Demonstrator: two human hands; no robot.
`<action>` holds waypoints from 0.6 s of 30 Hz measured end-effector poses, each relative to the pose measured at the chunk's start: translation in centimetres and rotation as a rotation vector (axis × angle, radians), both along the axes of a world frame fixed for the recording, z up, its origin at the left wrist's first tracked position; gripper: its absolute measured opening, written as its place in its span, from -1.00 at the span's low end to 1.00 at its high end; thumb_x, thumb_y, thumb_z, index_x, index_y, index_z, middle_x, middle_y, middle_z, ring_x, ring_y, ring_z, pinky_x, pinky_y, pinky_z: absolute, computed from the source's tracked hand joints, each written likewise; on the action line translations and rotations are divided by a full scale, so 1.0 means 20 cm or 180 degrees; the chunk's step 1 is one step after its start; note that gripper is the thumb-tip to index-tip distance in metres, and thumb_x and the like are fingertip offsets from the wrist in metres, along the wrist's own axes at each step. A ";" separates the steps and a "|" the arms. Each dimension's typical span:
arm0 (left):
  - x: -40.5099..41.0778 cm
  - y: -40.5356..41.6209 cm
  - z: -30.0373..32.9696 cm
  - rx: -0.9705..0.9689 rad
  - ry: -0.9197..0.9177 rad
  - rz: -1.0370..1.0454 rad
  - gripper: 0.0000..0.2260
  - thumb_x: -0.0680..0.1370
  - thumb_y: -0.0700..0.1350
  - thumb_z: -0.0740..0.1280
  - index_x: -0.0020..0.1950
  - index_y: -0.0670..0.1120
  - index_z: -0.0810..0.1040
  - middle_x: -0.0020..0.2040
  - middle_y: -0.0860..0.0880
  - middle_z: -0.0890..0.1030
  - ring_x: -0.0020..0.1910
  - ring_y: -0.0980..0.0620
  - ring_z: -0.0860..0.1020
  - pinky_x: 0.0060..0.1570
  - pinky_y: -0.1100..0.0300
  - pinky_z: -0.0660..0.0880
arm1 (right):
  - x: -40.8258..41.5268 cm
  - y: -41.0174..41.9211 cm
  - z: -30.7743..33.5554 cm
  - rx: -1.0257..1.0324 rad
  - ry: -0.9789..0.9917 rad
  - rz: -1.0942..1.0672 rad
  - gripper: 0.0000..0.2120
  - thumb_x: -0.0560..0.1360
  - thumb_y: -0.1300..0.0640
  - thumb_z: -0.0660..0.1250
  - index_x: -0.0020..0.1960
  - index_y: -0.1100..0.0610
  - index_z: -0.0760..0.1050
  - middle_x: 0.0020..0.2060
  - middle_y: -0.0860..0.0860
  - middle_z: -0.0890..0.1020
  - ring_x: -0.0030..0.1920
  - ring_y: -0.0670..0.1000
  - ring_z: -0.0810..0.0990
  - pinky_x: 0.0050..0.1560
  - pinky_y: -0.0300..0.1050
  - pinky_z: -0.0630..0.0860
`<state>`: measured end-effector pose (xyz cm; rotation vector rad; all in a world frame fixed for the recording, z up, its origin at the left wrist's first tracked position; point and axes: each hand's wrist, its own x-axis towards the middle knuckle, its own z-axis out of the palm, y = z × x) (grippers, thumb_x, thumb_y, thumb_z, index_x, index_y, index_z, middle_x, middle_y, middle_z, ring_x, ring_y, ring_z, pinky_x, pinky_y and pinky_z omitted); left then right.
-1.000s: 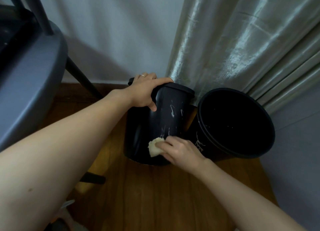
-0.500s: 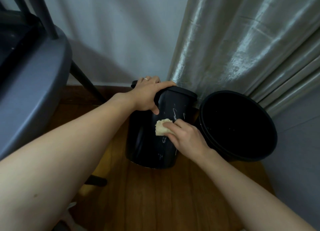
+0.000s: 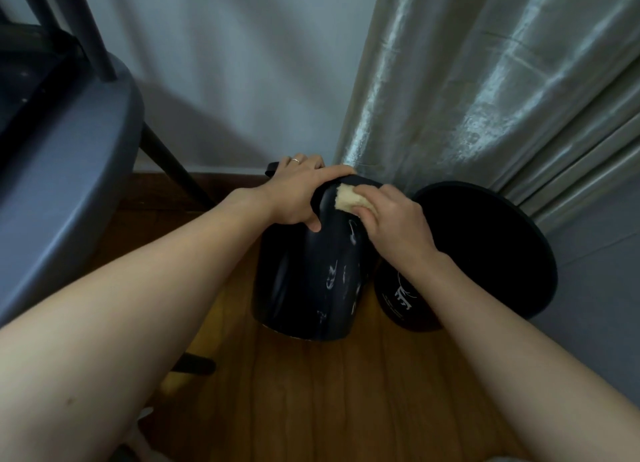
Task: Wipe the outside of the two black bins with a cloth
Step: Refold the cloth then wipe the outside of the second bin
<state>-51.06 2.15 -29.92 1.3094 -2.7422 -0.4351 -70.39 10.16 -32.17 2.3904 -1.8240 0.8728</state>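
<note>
Up the side of the bin my right hand [image 3: 398, 224] has travelled, from low near the base a second ago to just under the rim now, carrying the cloth [image 3: 349, 200] with it. My right fingers are curled over that pale yellow cloth, pressing it flat against the dark wall of the bin [image 3: 304, 288]. My left hand [image 3: 301, 193] has kept its place on top: the fingers are draped over the rim, the thumb hooks down the near side, and a ring [image 3: 295, 160] shows on one finger. This bin stands on the wooden floor [image 3: 346, 392], and its side carries pale scuffs and streaks below the cloth. Just beside it on the right is the second bin [image 3: 485, 253], tipped so its open mouth faces me, with white markings low on its near wall; whether the two bins touch I cannot tell. Behind both hangs a shiny grey curtain [image 3: 467, 97] against a white wall [image 3: 225, 63]. Off to my left is a grey chair [image 3: 62, 167] with dark legs.
</note>
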 end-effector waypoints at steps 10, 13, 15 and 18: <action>0.01 0.01 0.01 -0.0052 -0.0002 -0.0011 -0.04 0.28 0.03 0.59 0.54 0.23 0.11 0.09 0.01 0.31 0.15 -0.05 0.28 0.15 0.11 0.12 | 0.03 0.16 -0.13 0.0170 0.0072 0.0651 -0.73 0.51 0.11 0.38 0.18 0.15 0.58 -0.17 0.10 0.51 -0.27 0.13 0.55 -0.35 0.07 0.57; 0.01 0.01 0.01 -0.0040 0.0009 -0.0011 -0.04 0.28 0.03 0.59 0.53 0.23 0.11 0.12 -0.02 0.35 0.16 -0.06 0.28 0.20 0.08 0.14 | 0.02 0.15 -0.13 0.0202 0.0304 0.0752 -0.75 0.50 0.14 0.42 0.17 0.12 0.59 -0.18 0.08 0.52 -0.27 0.13 0.56 -0.35 0.06 0.58; 0.01 0.00 0.01 -0.0014 0.0005 0.0009 -0.04 0.28 0.03 0.59 0.54 0.23 0.11 0.15 -0.04 0.36 0.17 -0.07 0.29 0.23 0.06 0.14 | 0.02 0.11 -0.09 0.0114 0.0135 0.0445 -0.73 0.49 0.15 0.40 0.19 0.12 0.59 -0.15 0.10 0.54 -0.24 0.17 0.58 -0.32 0.09 0.59; 0.01 0.00 0.00 -0.0002 0.0013 0.0008 -0.03 0.28 0.02 0.59 0.53 0.24 0.10 0.13 -0.02 0.34 0.18 -0.08 0.29 0.23 0.06 0.14 | 0.04 0.07 -0.07 0.0076 -0.0066 0.0105 -0.70 0.49 0.17 0.42 0.21 0.12 0.57 -0.11 0.11 0.55 -0.21 0.20 0.59 -0.26 0.11 0.60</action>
